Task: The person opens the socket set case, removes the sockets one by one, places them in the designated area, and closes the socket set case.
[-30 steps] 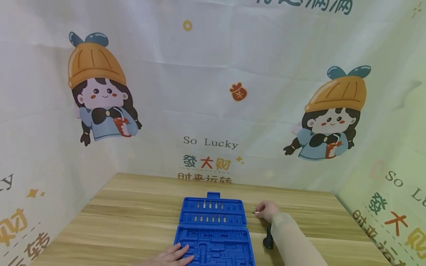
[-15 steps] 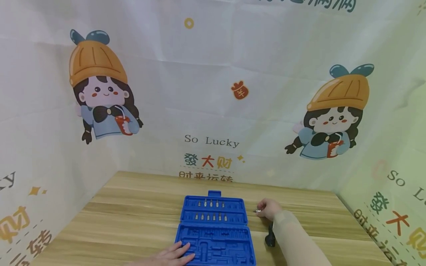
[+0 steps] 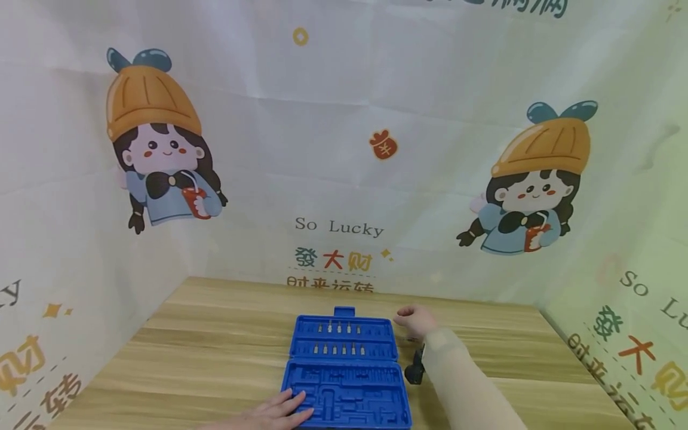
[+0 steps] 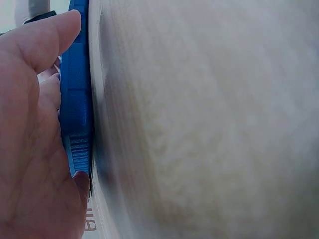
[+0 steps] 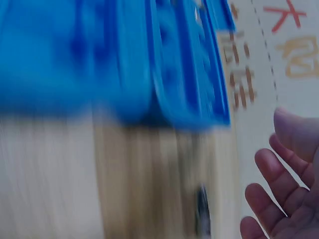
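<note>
My left grip [image 3: 279, 412] lay flat and released on the blue case's [image 3: 346, 373] near tray, low in the frame's centre on the bench [image 3: 215, 346]. My right grip [image 3: 415, 321], relaxed and holding nothing, hovered just beside the case's upper right corner.

Blue moulded plastic case [image 3: 346, 382], slight sheen, holding small bright metal bits [image 3: 338, 328] in ribbed slots; counter [image 3: 215, 346] of pale wood-grain laminate, smooth and matt; black matt plastic handle [image 3: 414, 371] beside case; backdrop [image 3: 333, 149] of creased printed cloth, matt; sleeve [image 3: 462, 388] of fine beige knit.
</note>
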### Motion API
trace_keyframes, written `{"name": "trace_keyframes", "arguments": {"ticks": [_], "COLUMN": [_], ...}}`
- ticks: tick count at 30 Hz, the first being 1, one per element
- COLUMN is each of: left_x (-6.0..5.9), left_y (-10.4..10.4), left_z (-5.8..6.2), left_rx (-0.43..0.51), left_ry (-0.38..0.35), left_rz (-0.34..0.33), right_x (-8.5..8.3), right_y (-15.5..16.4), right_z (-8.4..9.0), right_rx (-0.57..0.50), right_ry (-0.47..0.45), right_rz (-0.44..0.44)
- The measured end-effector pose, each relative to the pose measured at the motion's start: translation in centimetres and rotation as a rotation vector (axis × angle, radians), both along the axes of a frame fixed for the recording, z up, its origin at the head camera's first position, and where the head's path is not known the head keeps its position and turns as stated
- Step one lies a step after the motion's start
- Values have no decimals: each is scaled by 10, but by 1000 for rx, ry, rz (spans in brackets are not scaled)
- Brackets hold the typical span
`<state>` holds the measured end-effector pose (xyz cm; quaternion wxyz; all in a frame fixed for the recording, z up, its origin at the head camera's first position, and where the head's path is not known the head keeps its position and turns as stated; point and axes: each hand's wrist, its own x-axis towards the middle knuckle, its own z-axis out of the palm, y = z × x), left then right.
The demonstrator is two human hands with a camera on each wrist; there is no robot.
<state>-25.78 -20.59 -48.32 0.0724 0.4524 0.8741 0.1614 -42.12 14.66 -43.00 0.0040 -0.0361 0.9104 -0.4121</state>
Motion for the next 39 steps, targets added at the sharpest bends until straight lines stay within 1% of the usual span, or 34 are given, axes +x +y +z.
{"name": "trace_keyframes", "arguments": {"ticks": [4,6,8,10,14,16,20,25,28,34,36,39], "left_x": [0,1,2,2,3,4,5,6,7,8,8,7], "left_y": [0,1,2,3,4,4,4,3,3,3,4,3], "left_z": [-1,-2,-2,-2,-1,-1,0,0,0,1,1,1], "left_rx": [4,2,1,-6,-10,-10,-9,-7,4,4,3,10], "left_ry": [10,4,-5,-9,-17,-17,-35,-40,-45,-39,-37,-26], "left_rz": [3,8,19,30,47,52,68,80,83,86,85,75], "right_x": [2,5,8,12,20,22,26,31,28,17,16,16], "right_y": [-31,-45,-56,-64,-74,-79,-90,-100,-103,-103,-103,-102], "right_z": [-9,-14,-19,-22,-23,-23,-19,-16,-18,-23,-22,-20], "right_rx": [-126,-161,-170,-132,7,92,164,160,149,191,202,190], "right_ry": [-14,-23,-22,-11,15,23,9,-42,-59,-100,-112,-115], "right_rz": [-53,-69,-65,-58,-62,-82,-143,-207,-226,-240,-245,-248]}}
